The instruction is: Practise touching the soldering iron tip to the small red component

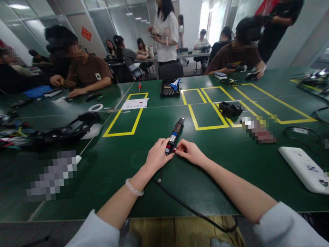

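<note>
A slim black device (pixel 177 129) with a silver and blue middle and a metal tip lies tilted on the green table, tip pointing away from me; it may be an opened electric screwdriver. My left hand (pixel 157 155) is closed round its near end. From the other side, my right hand (pixel 192 152) pinches at that same end, where a bit of red shows by the fingertips. What exactly the right fingers hold is too small to make out. A black cable (pixel 185 204) runs from near my left wrist over the table edge.
Yellow tape outlines (pixel 211 127) mark the green table (pixel 125 203). Ahead stands a black tray (pixel 169 89) with small parts. A black part (pixel 231 109) and white power bank-like box (pixel 308 168) lie right; a black headset-like frame (pixel 67 132) lies left. Co-workers sit opposite.
</note>
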A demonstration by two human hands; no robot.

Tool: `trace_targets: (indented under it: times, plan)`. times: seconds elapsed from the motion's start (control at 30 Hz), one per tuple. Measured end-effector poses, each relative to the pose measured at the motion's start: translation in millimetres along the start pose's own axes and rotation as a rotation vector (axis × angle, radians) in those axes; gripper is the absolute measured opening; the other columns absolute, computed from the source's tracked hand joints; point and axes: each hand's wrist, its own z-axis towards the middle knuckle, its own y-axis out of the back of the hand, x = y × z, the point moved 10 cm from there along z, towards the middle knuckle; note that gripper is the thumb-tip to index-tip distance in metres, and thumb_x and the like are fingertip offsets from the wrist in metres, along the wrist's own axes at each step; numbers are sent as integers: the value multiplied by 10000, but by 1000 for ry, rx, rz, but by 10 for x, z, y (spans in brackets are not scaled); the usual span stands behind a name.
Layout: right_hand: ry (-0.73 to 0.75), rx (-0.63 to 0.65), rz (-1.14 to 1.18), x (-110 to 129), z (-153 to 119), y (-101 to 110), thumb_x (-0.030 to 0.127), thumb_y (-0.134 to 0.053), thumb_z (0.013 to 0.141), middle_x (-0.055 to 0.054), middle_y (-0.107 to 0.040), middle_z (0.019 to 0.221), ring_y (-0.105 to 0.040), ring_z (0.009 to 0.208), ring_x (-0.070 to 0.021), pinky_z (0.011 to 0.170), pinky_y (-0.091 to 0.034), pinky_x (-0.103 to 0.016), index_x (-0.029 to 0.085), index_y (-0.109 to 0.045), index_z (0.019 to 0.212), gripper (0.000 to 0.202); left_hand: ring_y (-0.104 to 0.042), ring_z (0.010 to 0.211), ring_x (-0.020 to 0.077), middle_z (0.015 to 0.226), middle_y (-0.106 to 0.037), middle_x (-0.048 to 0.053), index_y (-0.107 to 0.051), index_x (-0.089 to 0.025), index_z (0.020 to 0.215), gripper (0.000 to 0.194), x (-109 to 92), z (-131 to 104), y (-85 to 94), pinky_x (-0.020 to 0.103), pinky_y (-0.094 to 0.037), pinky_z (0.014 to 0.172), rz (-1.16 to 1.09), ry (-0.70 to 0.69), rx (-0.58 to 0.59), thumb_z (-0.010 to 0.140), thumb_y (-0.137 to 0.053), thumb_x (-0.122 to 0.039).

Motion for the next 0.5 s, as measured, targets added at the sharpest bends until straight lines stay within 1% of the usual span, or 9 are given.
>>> trace_targets:
  times: [0.1,0.17,0.33,0.5]
  plan:
    - [3,2,-100,-13,11,-15,234,-654,789,33,-538,668,-500,600,-120,585,-384,-234,181,-533,813,134,-553,1126,245,1256,-523,77,-426,-259,1353,603,-99,-16,-16,342,-499,895,-19,-36,19,799,-638,-364]
    - [11,3,-145,-17,19,-25,220,-670,772,31,-539,675,-494,607,-121,585,-375,-232,183,-530,796,147,-547,1133,245,1256,-521,76,-424,-261,1355,601,-129,-20,-13,342,-501,891,-20,-48,21,800,-634,-356]
    - [46,32,-72,8,11,-68,216,-636,800,37,-547,699,-505,609,-117,597,-396,-226,191,-530,884,138,-549,1125,251,1260,-520,82,-411,-265,1366,609,-125,-22,-16,356,-503,880,-15,-44,29,805,-625,-363]
    - [106,26,-82,82,-18,-66,227,-604,837,11,-592,736,-544,645,-129,638,-424,-240,186,-575,876,64,-548,1130,254,1266,-514,86,-408,-257,1362,599,-125,-31,-21,349,-503,869,7,-40,24,819,-617,-401]
